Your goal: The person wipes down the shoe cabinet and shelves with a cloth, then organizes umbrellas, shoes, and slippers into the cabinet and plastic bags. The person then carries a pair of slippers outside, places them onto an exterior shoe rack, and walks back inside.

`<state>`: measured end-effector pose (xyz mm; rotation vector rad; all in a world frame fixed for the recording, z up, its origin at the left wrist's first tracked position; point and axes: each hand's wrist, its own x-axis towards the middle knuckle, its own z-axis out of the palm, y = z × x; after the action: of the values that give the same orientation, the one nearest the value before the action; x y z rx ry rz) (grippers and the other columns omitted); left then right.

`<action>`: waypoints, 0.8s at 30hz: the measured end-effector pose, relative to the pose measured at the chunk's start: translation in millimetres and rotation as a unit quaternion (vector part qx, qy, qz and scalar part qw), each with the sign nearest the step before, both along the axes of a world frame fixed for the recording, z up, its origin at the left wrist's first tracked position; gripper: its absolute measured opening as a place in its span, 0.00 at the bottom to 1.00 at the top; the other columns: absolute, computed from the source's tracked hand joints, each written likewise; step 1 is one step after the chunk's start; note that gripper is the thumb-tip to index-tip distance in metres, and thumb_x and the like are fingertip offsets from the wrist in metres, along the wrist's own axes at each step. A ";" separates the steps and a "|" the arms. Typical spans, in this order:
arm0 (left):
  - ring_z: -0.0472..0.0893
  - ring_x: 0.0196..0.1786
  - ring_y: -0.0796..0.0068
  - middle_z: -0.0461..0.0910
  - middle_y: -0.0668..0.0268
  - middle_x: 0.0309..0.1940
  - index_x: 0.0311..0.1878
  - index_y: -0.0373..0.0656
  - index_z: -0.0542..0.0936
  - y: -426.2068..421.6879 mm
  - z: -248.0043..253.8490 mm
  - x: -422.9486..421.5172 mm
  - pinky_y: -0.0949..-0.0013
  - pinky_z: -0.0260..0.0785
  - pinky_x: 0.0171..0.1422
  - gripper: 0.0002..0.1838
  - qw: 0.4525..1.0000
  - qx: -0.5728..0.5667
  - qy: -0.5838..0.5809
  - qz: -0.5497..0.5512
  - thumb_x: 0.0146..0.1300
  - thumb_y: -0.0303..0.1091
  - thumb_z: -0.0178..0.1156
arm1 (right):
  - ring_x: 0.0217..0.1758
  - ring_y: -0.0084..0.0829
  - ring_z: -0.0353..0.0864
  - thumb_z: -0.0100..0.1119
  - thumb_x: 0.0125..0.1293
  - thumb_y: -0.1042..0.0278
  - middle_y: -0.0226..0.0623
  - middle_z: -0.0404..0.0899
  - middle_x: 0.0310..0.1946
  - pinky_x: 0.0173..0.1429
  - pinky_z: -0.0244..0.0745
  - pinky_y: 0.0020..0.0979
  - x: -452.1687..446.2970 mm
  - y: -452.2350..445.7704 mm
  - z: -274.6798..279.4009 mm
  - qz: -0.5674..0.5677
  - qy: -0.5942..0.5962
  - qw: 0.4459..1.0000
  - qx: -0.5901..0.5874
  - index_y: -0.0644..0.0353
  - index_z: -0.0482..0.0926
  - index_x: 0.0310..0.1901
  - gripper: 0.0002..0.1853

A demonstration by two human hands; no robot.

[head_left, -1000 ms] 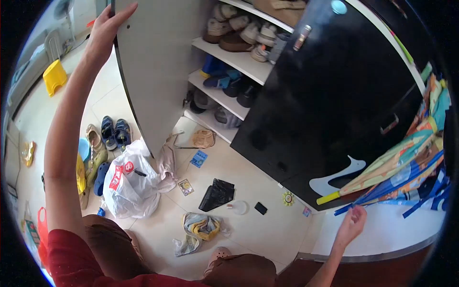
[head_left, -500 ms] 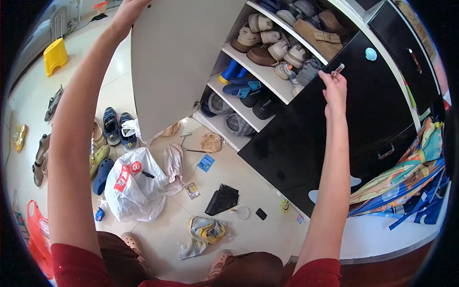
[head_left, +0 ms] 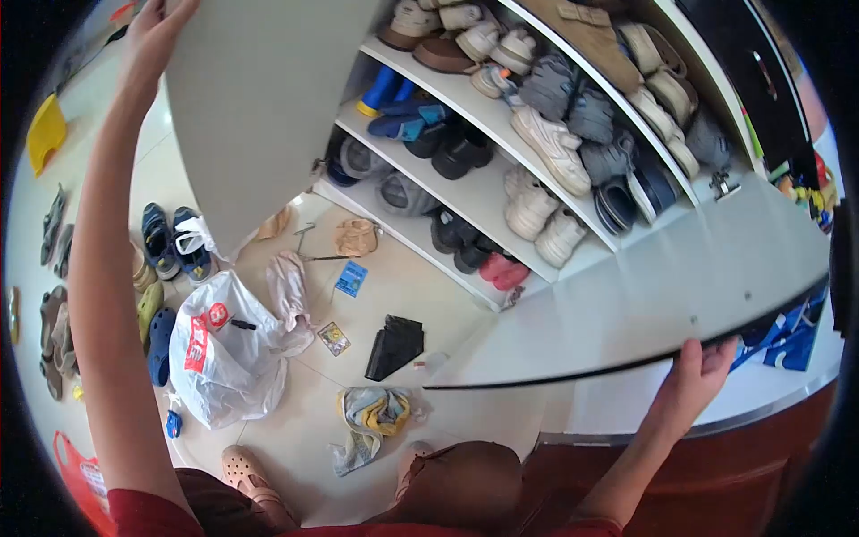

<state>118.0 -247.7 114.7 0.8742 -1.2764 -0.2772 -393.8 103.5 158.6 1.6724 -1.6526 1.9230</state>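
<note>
My right hand (head_left: 693, 385) grips the edge of the right cabinet door (head_left: 626, 295), thumb on its pale inner face and fingers partly hidden behind. That door stands open. At the top left, my left hand (head_left: 157, 40) is closed on the outer edge of the left cabinet door (head_left: 268, 98), also open; its fingertips are partly cut off by the frame. Between the doors, the shoe cabinet's shelves hold several pairs: white sneakers (head_left: 546, 152), black shoes (head_left: 463, 154), grey slippers (head_left: 404, 193), blue boots (head_left: 383, 89) and a pink pair (head_left: 503, 270).
On the floor lie a white plastic bag (head_left: 228, 358), a black folded bag (head_left: 395, 347), a yellow-grey cloth (head_left: 371, 416) and a blue card (head_left: 352, 279). Several shoes, including a blue clog (head_left: 161, 346), sit at left. A yellow stool (head_left: 46, 134) and red bag (head_left: 85, 488) are farther left.
The right door has swung open with my right hand, which moved from its handle to its edge, exposing more shelves of shoes. My left hand and the left door appear farther left as the view shifted.
</note>
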 end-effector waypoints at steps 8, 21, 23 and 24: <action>0.76 0.45 0.78 0.78 0.65 0.44 0.62 0.36 0.71 29.5 -89.5 3.2 0.74 0.67 0.51 0.33 0.986 0.021 -0.057 0.154 0.63 0.52 0.63 | 0.54 0.35 0.74 0.58 0.58 0.77 0.46 0.73 0.53 0.58 0.70 0.37 -81.2 80.2 14.7 -0.248 -0.133 0.959 0.027 0.72 0.67 0.59 0.26; 0.79 0.35 0.83 0.81 0.68 0.34 0.48 0.36 0.79 88.1 -87.4 -27.0 0.78 0.71 0.44 0.09 0.938 -0.127 -0.304 0.103 0.67 0.26 0.58 | 0.55 0.34 0.72 0.67 0.61 0.71 0.44 0.67 0.57 0.56 0.74 0.36 -61.2 71.1 -14.1 -0.485 0.249 0.836 -0.062 0.70 0.61 0.64 0.33; 0.76 0.31 0.81 0.79 0.64 0.31 0.47 0.36 0.79 92.9 -91.6 -29.4 0.76 0.71 0.39 0.08 0.921 -0.106 -0.367 0.070 0.66 0.25 0.58 | 0.54 0.34 0.71 0.67 0.61 0.73 0.44 0.64 0.57 0.54 0.75 0.35 -39.6 79.9 -18.1 -0.535 0.425 0.729 -0.031 0.69 0.60 0.64 0.33; 0.76 0.30 0.80 0.78 0.63 0.30 0.46 0.35 0.78 95.1 -93.9 -35.8 0.75 0.70 0.38 0.07 0.917 -0.106 -0.383 0.046 0.66 0.24 0.58 | 0.54 0.34 0.71 0.66 0.61 0.74 0.43 0.63 0.57 0.53 0.76 0.35 -33.0 81.5 -20.1 -0.549 0.508 0.664 -0.016 0.68 0.60 0.64 0.33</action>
<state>82.2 -152.5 20.8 0.8806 -1.9360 0.3173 -426.8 185.0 138.5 0.8740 -1.4124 0.2723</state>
